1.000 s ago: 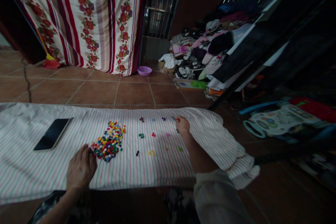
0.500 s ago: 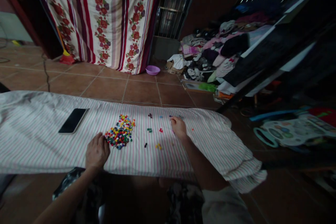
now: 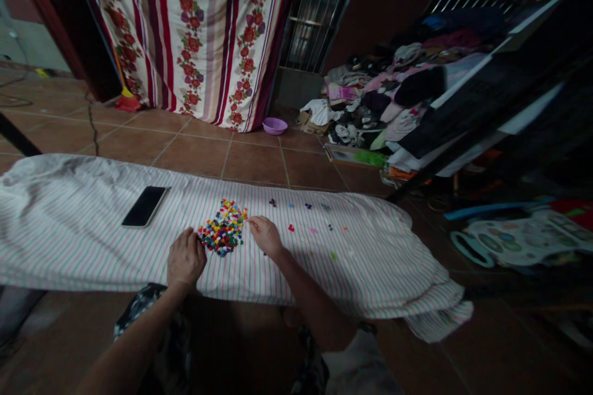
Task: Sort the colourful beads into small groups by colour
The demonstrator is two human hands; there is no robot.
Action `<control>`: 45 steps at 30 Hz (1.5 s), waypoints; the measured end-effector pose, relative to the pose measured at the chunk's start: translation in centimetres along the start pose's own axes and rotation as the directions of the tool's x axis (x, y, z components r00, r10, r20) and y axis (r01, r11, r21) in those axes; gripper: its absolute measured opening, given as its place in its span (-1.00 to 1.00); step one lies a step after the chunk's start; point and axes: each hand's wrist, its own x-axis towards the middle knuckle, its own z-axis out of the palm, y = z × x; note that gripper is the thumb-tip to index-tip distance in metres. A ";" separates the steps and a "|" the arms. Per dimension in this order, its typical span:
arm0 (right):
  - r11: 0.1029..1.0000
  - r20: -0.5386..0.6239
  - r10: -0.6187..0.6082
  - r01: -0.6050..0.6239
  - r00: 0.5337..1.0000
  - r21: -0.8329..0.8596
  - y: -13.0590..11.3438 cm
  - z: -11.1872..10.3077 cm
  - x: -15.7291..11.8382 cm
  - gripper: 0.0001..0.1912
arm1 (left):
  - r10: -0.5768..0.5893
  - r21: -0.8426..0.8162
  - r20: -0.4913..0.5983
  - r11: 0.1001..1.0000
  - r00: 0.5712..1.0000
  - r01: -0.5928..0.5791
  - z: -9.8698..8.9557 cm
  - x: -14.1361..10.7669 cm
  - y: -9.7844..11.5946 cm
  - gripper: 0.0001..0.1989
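A heap of small bright multicoloured pieces (image 3: 223, 231) lies on the striped cloth (image 3: 370, 222). My left hand (image 3: 185, 258) rests palm down at the heap's left edge, fingers stretched out and lying on the cloth. At the heap's right edge is my right hand (image 3: 265, 234), its thumb and fingers closed together at the tips; whatever is between them is too small to make out. Right of the heap lie little groups by colour: dark purple pieces (image 3: 308, 205), red pieces (image 3: 291, 228), a pink group (image 3: 314, 231) and a lime green group (image 3: 332, 255). My right hand and forearm hide some of the cloth.
A dark-screened phone (image 3: 144, 207) lies left of the heap. Beyond the cloth, a purple basin (image 3: 275, 126) stands on the tiled floor near a hanging floral curtain (image 3: 217, 43). Clothes (image 3: 370, 95) are piled at the back right, and a red broom (image 3: 128, 100) leans at the left.
My right hand has moved left, from the dark purple group to the heap's right edge, uncovering that group. My left hand stays beside the heap. The whole view has shifted slightly.
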 end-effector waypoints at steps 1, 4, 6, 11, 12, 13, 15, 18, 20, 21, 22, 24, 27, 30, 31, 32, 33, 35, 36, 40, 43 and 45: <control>1.000 0.019 0.008 -0.008 1.000 -0.004 -0.6 0.5 0.0 -0.72 | 0.001 -0.003 -0.004 1.000 1.000 -0.001 0.0 0.0 0.0 -0.73; 0.998 0.057 0.057 -0.056 0.997 -0.016 -2.1 1.4 0.0 -0.70 | -0.003 -0.020 -0.004 1.000 1.000 0.003 -0.1 0.0 0.1 -0.72; 0.995 0.074 0.094 -0.093 0.993 -0.024 -2.9 1.8 0.2 -0.68 | -0.007 -0.028 -0.001 1.000 1.000 0.007 -0.2 0.1 0.1 -0.72; 0.987 0.112 0.156 -0.151 0.981 -0.058 -4.2 2.3 0.5 -0.67 | -0.005 -0.025 -0.007 1.000 1.000 0.004 -0.3 0.1 0.1 -0.73; 0.984 0.114 0.169 -0.162 0.979 -0.067 -4.3 2.4 0.6 -0.67 | -0.006 -0.024 -0.008 1.000 1.000 0.006 -0.3 0.1 0.1 -0.73; 0.982 0.114 0.180 -0.173 0.977 -0.076 -4.5 2.4 0.6 -0.68 | -0.008 -0.026 -0.007 1.000 1.000 0.008 -0.3 0.1 0.1 -0.73; 0.979 0.114 0.193 -0.184 0.975 -0.089 -4.6 2.5 0.7 -0.69 | -0.013 -0.033 -0.002 0.999 1.000 0.013 -0.3 0.1 0.1 -0.72; 0.979 0.121 0.189 -0.178 0.975 -0.097 -4.7 2.5 0.9 -0.71 | -0.017 -0.048 0.010 0.999 1.000 0.018 -0.3 0.1 0.2 -0.71; 0.980 0.126 0.185 -0.173 0.975 -0.097 -4.8 2.5 1.0 -0.73 | -0.024 -0.057 0.015 0.998 1.000 0.025 -0.4 0.2 0.2 -0.71; 0.981 0.125 0.181 -0.170 0.975 -0.094 -4.8 2.5 1.0 -0.74 | -0.026 -0.060 0.016 0.998 1.000 0.027 -0.4 0.2 0.2 -0.70; 0.982 0.122 0.178 -0.168 0.976 -0.090 -4.8 2.5 1.0 -0.75 | -0.025 -0.061 0.016 0.998 1.000 0.026 -0.4 0.2 0.2 -0.70; 0.983 0.106 0.172 -0.165 0.979 -0.076 -4.8 2.6 1.0 -0.76 | -0.020 -0.060 0.011 0.998 1.000 0.021 -0.4 0.2 0.3 -0.71; 0.984 0.075 0.177 -0.174 0.981 -0.045 -4.6 2.8 0.9 -0.76 | -0.014 -0.059 -0.012 0.998 1.000 0.014 -0.4 0.2 0.3 -0.71; 0.982 0.042 0.189 -0.189 0.981 -0.004 -4.4 2.9 0.7 -0.76 | -0.005 -0.062 -0.025 0.998 1.000 0.003 -0.4 0.2 0.2 -0.71; 0.981 0.029 0.193 -0.193 0.981 0.010 -4.3 2.9 0.7 -0.75 | -0.003 -0.062 -0.023 0.998 1.000 0.001 -0.4 0.2 0.2 -0.72; 0.980 0.017 0.195 -0.196 0.981 0.025 -4.2 3.0 0.7 -0.74 | -0.004 -0.061 -0.020 0.998 1.000 0.003 -0.4 0.2 0.2 -0.72; 0.979 0.005 0.200 -0.200 0.980 0.040 -4.1 3.0 0.7 -0.74 | -0.006 -0.061 -0.016 0.998 1.000 0.005 -0.4 0.2 0.2 -0.72; 0.973 -0.016 0.220 -0.218 0.975 0.077 -3.8 3.1 0.6 -0.73 | -0.010 -0.063 -0.012 0.998 1.000 0.009 -0.4 0.2 0.2 -0.72; 0.969 -0.024 0.231 -0.228 0.973 0.098 -3.6 3.1 0.6 -0.72 | -0.009 -0.064 -0.011 0.998 1.000 0.008 -0.4 0.1 0.2 -0.72; 0.941 -0.050 0.290 -0.275 0.956 0.196 -3.0 3.3 0.4 -0.73 | -0.002 -0.060 -0.003 0.998 1.000 0.002 -0.4 0.1 0.2 -0.72; 0.904 -0.040 0.336 -0.310 0.941 0.293 -2.6 3.4 0.2 -0.73 | -0.001 -0.054 -0.003 0.999 1.000 0.001 -0.4 0.1 0.2 -0.73; 0.865 -0.013 0.374 -0.343 0.927 0.366 -2.3 3.5 0.0 -0.73 | -0.002 -0.054 -0.001 0.999 1.000 0.002 -0.4 0.1 0.1 -0.73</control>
